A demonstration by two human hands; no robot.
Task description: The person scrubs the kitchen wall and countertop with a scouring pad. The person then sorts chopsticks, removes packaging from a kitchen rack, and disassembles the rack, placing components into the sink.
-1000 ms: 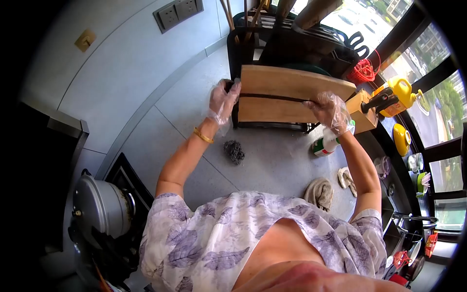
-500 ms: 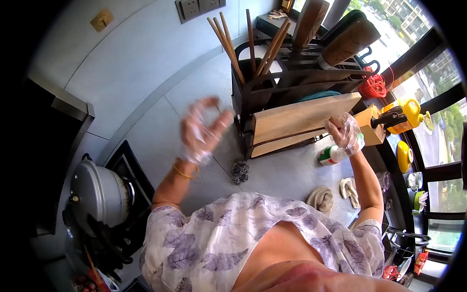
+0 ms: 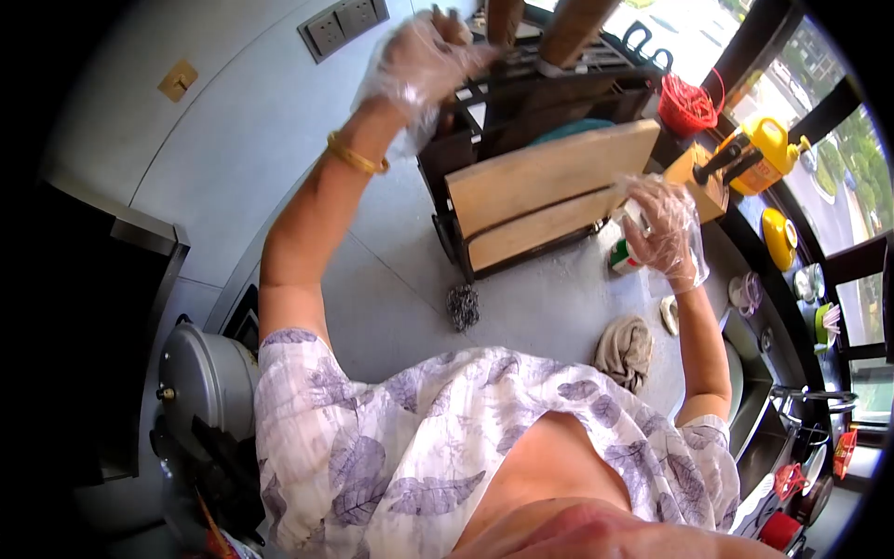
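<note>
My left hand, in a clear plastic glove, reaches to the back over the dark rack. Its fingers close around the chopsticks, whose bodies the blurred hand mostly hides. My gloved right hand is off the wooden cutting board, just beyond its right end. Its fingers are curved and apart, close to a bottle with a green label; whether they touch it I cannot tell. The board stands on edge in the front of the rack. A steel wool scrubber lies in front of the rack.
A crumpled cloth lies on the counter near my body. To the left stands a metal pressure cooker. Along the window at right are a red basket, a wooden knife block and a yellow jug. Brown handles rise from the rack.
My left hand has moved up and away, from above the counter to the chopsticks. My right hand has come off the board's edge. The whole view has shifted slightly.
</note>
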